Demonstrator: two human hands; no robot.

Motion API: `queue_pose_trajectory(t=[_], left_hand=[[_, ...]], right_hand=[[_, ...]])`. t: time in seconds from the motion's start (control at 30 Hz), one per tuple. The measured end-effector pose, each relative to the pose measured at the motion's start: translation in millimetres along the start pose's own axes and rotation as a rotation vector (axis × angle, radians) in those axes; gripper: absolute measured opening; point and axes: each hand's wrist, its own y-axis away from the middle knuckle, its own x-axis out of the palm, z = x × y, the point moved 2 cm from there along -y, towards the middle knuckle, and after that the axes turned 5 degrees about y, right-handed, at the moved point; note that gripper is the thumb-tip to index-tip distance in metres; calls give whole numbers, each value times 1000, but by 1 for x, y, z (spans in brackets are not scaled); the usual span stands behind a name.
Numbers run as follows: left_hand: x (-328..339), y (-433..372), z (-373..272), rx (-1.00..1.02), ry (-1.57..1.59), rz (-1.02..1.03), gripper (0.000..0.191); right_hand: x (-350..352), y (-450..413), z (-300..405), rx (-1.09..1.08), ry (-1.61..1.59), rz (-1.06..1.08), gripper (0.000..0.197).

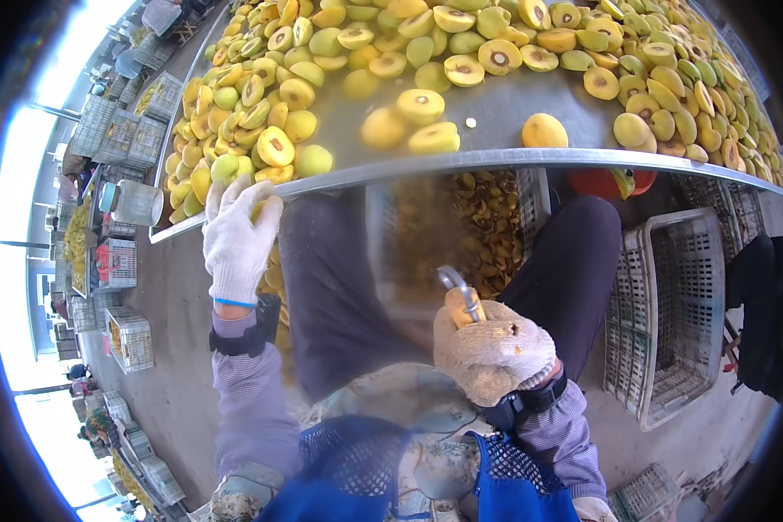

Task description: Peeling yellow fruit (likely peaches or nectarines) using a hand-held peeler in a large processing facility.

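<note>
My left hand, in a white knit glove, reaches over the near left edge of the metal table. Something yellow-green shows between its thumb and fingers, beside the heap of halved yellow fruit; whether it is gripped is unclear. My right hand, in a stained knit glove, is closed on a tool with a wooden handle and a curved metal end, held above my lap. On the table near me lie a few fruit halves and a single rounded yellow piece.
Below the table, between my knees, stands a plastic crate holding fruit pieces. A grey plastic crate stands at my right, near a red basin. A clear jar is by the table's left corner. More crates stand farther left.
</note>
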Motion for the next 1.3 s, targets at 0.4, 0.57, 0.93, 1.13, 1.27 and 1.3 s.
queue_pose_trajectory(t=[0.4, 0.57, 0.93, 1.13, 1.27, 1.3], left_hand=[[102, -114, -86, 45, 403, 589, 72], [95, -78, -91, -361, 1931, 640, 52], [19, 14, -145, -357, 1933, 598, 49], [13, 28, -157, -455, 2139, 500, 51], [10, 30, -157, -362, 2031, 444, 47], [7, 29, -156, -394, 1993, 447, 43]], right_hand=[[-3, -13, 2, -32, 301, -142, 26], [-2, -10, 13, -36, 479, -285, 29], [24, -14, 21, -26, 675, -547, 27], [23, -8, 15, -176, 913, -626, 36], [21, -5, 10, -70, 980, -665, 37], [19, -5, 9, -135, 1054, -666, 37]])
